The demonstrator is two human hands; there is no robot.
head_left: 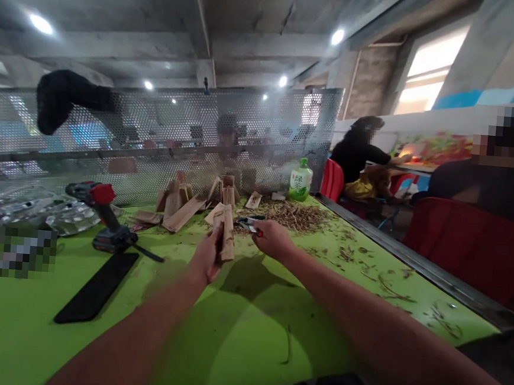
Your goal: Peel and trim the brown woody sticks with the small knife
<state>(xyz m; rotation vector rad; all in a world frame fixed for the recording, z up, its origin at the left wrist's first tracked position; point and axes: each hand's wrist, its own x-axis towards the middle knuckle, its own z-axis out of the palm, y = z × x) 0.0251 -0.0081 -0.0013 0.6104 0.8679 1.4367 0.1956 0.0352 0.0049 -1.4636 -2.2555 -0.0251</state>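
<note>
In my left hand (210, 254) is a light-brown wooden piece (227, 237), gripped near its left edge and standing roughly upright over the table. My right hand (273, 238) is closed around the handle of a pair of pliers-like cutters (246, 221), with red showing at the grip. Their dark metal end points left, close beside the wooden piece. Whether the jaws touch it is hard to tell. Behind my hands lie more brown wooden pieces (184, 210), some leaning and some flat. A heap of brown shavings (299, 216) lies beyond my right hand.
A cordless drill (110, 219) stands left, by a black flat case (98, 287) and clear plastic wrapping (72, 216). A green-labelled bottle (301, 181) stands at the back before a perforated metal screen (153, 149). Loose scraps litter the green table (271, 348). Two people sit right, near red chairs (470, 251).
</note>
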